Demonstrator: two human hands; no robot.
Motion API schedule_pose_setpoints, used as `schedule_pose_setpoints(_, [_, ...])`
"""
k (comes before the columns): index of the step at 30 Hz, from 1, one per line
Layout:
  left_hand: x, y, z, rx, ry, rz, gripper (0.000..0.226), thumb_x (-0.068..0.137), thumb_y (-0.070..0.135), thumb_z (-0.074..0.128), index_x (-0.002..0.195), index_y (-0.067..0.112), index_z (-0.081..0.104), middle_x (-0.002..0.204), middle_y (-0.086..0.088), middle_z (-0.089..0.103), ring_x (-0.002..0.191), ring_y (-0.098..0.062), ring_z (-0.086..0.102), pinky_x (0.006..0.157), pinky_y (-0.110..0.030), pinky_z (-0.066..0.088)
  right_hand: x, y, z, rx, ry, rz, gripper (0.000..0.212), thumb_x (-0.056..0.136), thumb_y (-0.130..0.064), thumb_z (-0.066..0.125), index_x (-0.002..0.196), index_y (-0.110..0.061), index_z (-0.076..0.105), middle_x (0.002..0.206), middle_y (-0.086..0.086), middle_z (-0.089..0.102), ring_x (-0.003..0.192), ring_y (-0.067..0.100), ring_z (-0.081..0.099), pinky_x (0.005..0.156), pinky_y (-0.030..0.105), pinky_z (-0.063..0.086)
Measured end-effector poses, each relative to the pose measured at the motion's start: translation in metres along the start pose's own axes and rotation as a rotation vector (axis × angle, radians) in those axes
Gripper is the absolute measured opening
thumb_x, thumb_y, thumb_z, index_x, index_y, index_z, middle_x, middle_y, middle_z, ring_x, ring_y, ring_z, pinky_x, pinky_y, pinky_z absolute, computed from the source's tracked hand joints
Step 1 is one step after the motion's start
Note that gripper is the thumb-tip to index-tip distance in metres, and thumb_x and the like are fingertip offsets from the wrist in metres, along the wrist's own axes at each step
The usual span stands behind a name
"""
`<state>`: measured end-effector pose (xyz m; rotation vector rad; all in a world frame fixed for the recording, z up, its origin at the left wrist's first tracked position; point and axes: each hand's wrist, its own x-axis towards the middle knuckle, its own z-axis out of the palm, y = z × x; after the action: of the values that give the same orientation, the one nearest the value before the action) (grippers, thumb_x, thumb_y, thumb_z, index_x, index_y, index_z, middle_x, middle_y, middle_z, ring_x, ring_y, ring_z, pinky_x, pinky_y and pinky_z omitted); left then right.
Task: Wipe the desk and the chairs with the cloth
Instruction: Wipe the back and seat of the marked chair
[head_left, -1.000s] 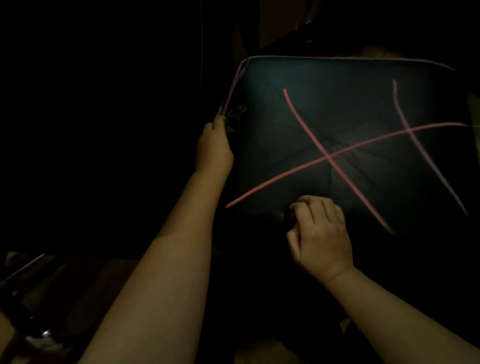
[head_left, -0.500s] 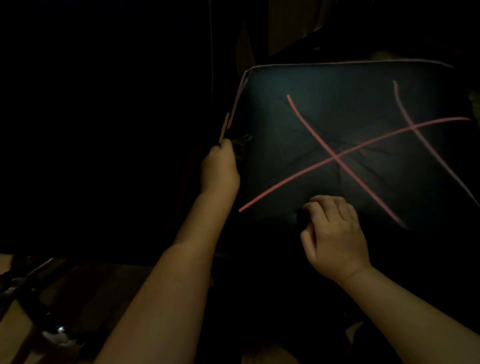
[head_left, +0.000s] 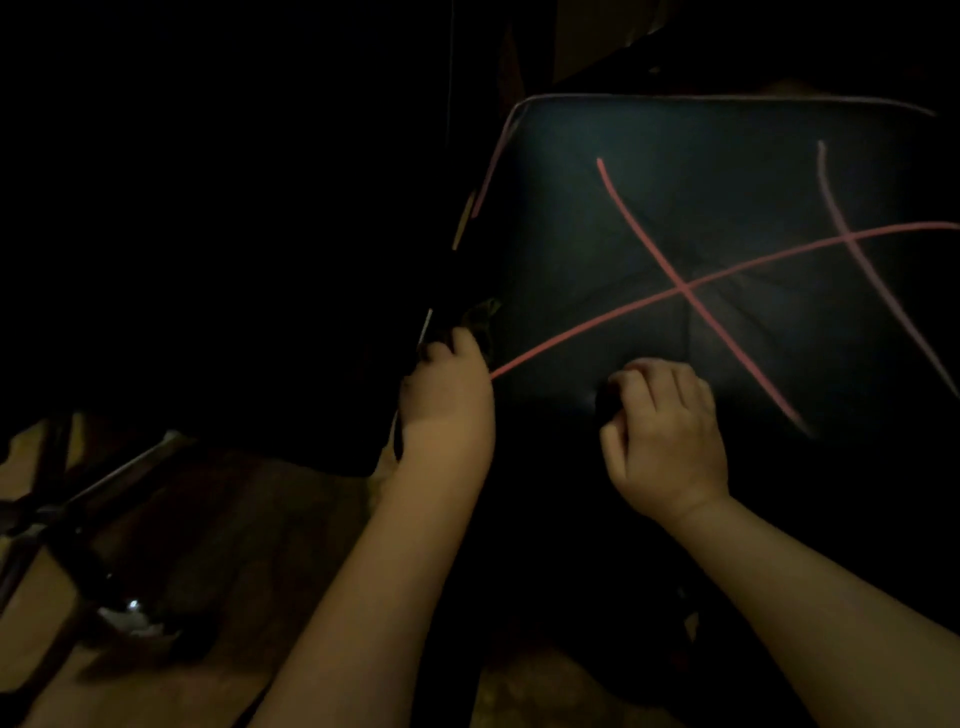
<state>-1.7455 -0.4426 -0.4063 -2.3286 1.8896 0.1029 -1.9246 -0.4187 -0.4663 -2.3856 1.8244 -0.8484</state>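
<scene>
The room is very dim, with a brown floor (head_left: 234, 525) showing at the lower left and thin metal bars (head_left: 119, 470) slanting across it. A dark padded chair seat (head_left: 597, 218), edged in pale pink piping and crossed by pink lines (head_left: 685, 291), fills the upper right of the view. The left hand (head_left: 447, 389) is at the seat's left edge, its fingers (head_left: 465, 340) curled round a dark crumpled cloth (head_left: 483, 314). The cloth pokes out above the knuckles and touches the seat's side, just above the spot where one pink line ends. The right hand (head_left: 667, 431) rests on the near part of the seat, apart from the left, knuckles up and fingers (head_left: 641, 371) bent with their tips against the padding. In this light I cannot tell whether they pinch the cover or only press on it. Two bare forearms (head_left: 363, 597) reach up from the bottom of the view
</scene>
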Motion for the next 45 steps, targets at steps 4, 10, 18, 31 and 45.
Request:
schedule_pose_setpoints(4, [-0.067,-0.028,0.009,-0.111,0.003,-0.016,0.062,0.095,0.01,0.051,0.15,0.013,0.022,0.142,-0.013,0.044,0.119,-0.024,0.054,0.093,-0.031,0.049,0.0,0.0,0.0,-0.014,-0.009,0.0,0.034,0.072,-0.022,0.046,0.095,-0.002,0.059,0.102,0.02,0.058,0.092,0.032,0.042,0.08,0.041,0.032])
schedule_pose_setpoints(10, [-0.023,-0.015,0.009,-0.148,0.04,-0.098,0.048,0.095,0.007,0.051,0.14,0.012,0.036,0.127,-0.012,0.053,0.106,-0.026,0.06,0.08,-0.032,0.05,0.002,0.0,0.003,-0.005,0.01,0.01,0.031,0.072,-0.022,0.048,0.094,-0.002,0.059,0.101,0.02,0.058,0.092,0.031,0.042,0.08,0.04,0.033])
schedule_pose_setpoints(18, [0.034,0.004,-0.013,-0.271,0.202,-0.052,0.059,0.089,0.015,0.064,0.141,0.012,0.035,0.126,-0.014,0.054,0.118,-0.03,0.053,0.094,-0.04,0.046,0.002,-0.002,0.007,-0.009,0.009,0.02,0.031,0.071,-0.022,0.048,0.093,-0.003,0.06,0.102,0.019,0.059,0.094,0.03,0.042,0.081,0.038,0.033])
schedule_pose_setpoints(31, [0.026,-0.004,0.006,-0.033,0.2,0.09,0.063,0.087,-0.004,0.052,0.145,0.014,0.033,0.152,-0.012,0.026,0.139,-0.03,0.028,0.104,-0.039,0.039,0.002,-0.003,0.005,0.007,0.026,0.019,0.027,0.071,-0.02,0.048,0.091,-0.005,0.057,0.099,0.018,0.057,0.092,0.03,0.041,0.079,0.038,0.032])
schedule_pose_setpoints(45, [-0.033,-0.037,0.019,-0.052,0.32,0.15,0.052,0.073,-0.001,0.078,0.122,0.002,0.063,0.1,-0.018,0.069,0.078,-0.032,0.069,0.056,-0.034,0.057,0.001,-0.003,0.006,0.018,0.04,0.024,0.026,0.072,-0.019,0.049,0.091,-0.004,0.059,0.1,0.018,0.058,0.092,0.03,0.042,0.08,0.038,0.032])
